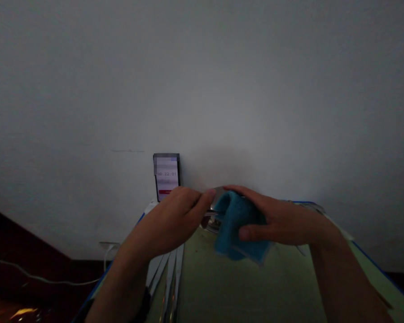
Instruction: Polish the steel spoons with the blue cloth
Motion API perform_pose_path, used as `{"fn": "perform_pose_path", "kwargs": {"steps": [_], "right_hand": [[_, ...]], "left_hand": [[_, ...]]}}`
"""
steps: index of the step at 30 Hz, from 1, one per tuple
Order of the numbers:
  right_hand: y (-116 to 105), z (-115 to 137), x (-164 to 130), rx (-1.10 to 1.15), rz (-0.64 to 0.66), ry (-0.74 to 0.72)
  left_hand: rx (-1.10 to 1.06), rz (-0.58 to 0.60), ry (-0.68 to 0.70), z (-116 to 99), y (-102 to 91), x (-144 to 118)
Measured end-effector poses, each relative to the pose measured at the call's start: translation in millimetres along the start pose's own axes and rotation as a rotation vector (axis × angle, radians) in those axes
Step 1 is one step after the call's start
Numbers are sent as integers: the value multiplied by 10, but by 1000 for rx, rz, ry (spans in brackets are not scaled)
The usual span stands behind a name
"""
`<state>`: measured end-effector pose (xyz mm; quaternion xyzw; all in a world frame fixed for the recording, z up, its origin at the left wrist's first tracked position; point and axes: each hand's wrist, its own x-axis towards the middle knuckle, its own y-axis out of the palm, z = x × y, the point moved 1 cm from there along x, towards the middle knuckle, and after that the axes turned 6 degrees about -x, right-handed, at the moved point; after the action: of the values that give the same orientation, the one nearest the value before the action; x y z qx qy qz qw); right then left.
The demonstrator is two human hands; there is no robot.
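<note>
My left hand (178, 220) is closed, thumb on top, around a shiny metal utensil (218, 194). Its exact kind is hidden by the fingers and the cloth. In my right hand (283, 220) is a blue cloth (237, 224), folded over and pinched between thumb and fingers. The cloth hangs against the right end of the utensil. Just below and behind the left fingertips is a round, shiny object (211, 223), partly covered and too dim to name. Several table knives (170, 278) lie side by side under my left forearm.
A phone (167, 177) showing a running timer leans against the wall (202, 89) at the table's back left. The pale green tabletop (229, 291) has a blue edge. Thin metal pieces (311, 206) lie at the back right. A white cable (54, 279) runs along the left.
</note>
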<state>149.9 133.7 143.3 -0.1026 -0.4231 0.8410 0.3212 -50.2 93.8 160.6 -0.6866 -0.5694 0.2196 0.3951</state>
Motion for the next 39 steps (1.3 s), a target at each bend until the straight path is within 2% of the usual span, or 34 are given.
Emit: {"fn": "perform_pose_path", "kwargs": {"steps": [2, 6, 8, 10, 14, 16, 19, 22, 25, 32, 34, 39], "right_hand": [[-3, -9, 24, -18, -102, 33], [-34, 5, 100, -173, -527, -25], [-50, 36, 118, -248, -647, -66], [-54, 74, 124, -263, -613, -92], [-11, 139, 140, -187, -359, -143], [18, 140, 159, -191, -389, -101], [58, 102, 185, -218, -543, 62], [107, 70, 207, -170, -500, 153], [143, 83, 218, -121, -425, 130], [70, 135, 169, -87, -430, -80], [27, 116, 144, -140, -400, -67], [-26, 69, 121, -226, -330, 68]], "left_hand": [[-15, 3, -14, 27, -22, 4], [-62, -48, -25, 13, -80, -7], [-87, -70, -20, -7, -101, -14], [-100, -78, -19, -14, -110, -19], [-100, -63, -25, 7, -94, -13], [-98, -71, -35, 12, -88, 0], [-110, -108, -42, -3, -96, 17], [-128, -133, -39, -14, -108, 19], [-124, -140, -48, 0, -113, 9], [-205, -109, -21, 46, -120, -2], [-199, -99, -21, 61, -114, 14], [-131, -71, 2, 104, -97, 42]]}}
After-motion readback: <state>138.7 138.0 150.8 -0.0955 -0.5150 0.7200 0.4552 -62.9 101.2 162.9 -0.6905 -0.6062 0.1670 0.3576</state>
